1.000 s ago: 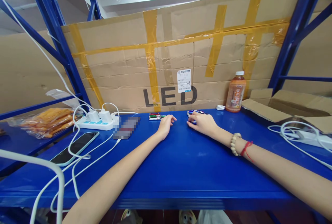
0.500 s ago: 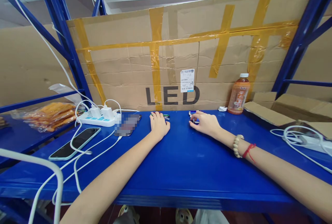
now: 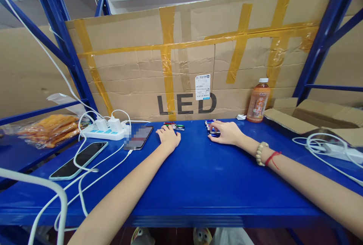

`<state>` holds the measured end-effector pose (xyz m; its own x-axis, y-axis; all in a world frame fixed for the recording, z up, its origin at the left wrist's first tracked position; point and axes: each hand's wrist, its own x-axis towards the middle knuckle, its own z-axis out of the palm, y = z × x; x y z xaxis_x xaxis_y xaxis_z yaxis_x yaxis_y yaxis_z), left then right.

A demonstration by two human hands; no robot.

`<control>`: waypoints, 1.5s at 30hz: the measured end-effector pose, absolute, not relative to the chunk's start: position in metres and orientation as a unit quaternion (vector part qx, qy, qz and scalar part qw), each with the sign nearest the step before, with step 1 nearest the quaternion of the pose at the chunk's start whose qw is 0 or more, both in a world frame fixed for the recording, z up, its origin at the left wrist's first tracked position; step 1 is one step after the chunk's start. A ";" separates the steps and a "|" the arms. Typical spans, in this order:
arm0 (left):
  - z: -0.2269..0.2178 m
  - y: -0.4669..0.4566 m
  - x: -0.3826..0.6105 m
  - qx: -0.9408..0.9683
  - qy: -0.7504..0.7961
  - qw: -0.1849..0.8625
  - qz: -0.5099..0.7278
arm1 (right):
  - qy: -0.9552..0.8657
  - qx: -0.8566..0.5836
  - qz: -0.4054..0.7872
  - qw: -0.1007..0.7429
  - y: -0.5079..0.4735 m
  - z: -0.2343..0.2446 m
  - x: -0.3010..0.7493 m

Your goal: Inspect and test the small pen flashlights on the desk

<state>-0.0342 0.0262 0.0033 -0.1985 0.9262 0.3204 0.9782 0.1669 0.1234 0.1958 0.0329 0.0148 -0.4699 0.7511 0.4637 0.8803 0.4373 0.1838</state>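
Observation:
My left hand [image 3: 168, 138] lies palm down on the blue shelf top [image 3: 198, 177], fingers stretched toward a small pile of red and green pen-like sticks [image 3: 174, 126] at the back. My right hand [image 3: 226, 132] rests on a second pile of blue sticks [image 3: 211, 127], its fingers curled over them and touching them. A bead bracelet and a red string [image 3: 265, 155] circle my right wrist. Both piles lie close to the taped cardboard sheet [image 3: 193, 59] marked LED.
A white power strip [image 3: 103, 132] with plugs and cables, two phones [image 3: 78, 160] [image 3: 138, 138] and a bag of orange snacks [image 3: 48, 128] lie left. An orange drink bottle [image 3: 258, 100], an open cardboard box [image 3: 314, 118] and coiled white cable [image 3: 326, 148] are right.
My left hand slid leftward off the table's middle to the red and green sticks. My right hand reached a little further onto the blue sticks.

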 end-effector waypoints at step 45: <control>0.000 0.031 -0.035 -0.627 -0.764 0.090 -0.122 | -0.791 -0.550 -0.245 0.108 0.029 0.019 0.188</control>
<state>-0.0347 0.0313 0.0000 -0.1983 0.9360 0.2908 0.9800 0.1847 0.0737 0.1882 0.0291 0.0194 -0.3719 0.8171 0.4404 0.9229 0.2748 0.2696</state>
